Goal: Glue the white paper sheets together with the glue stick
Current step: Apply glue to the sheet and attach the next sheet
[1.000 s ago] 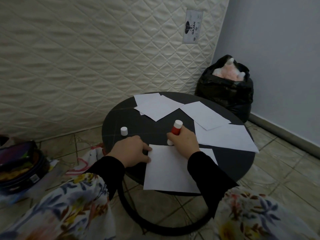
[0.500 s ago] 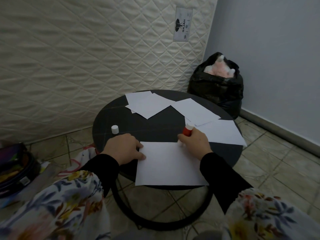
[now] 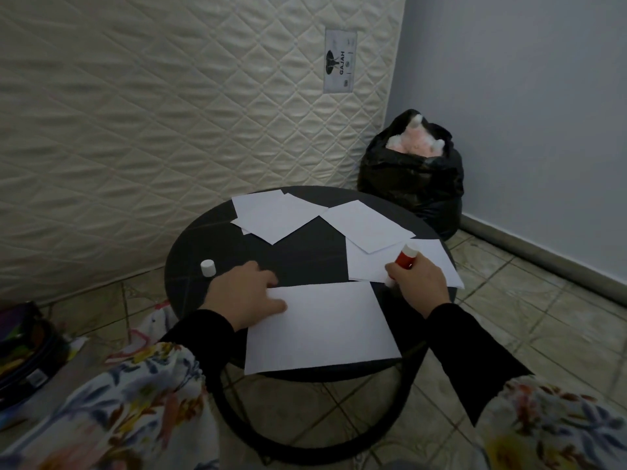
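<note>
**Gluing paper on a round tabletop**

Head view: the left hand [image 3: 245, 293] lies with relaxed fingers on the near white sheet [image 3: 322, 329]. Right of that sheet, the right hand [image 3: 420, 283] grips the red glue stick [image 3: 404, 258]. Its cap [image 3: 207, 267] stands left of the sheet on the tabletop [image 3: 305, 257].

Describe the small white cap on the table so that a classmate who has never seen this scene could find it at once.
Start at the round black table in front of the quilted cream mattress. Look to its left edge, just beyond the left hand, which rests on the nearest white paper sheet. The small white plastic cap stands there alone on bare tabletop, the only white thing that is not flat paper.
</note>
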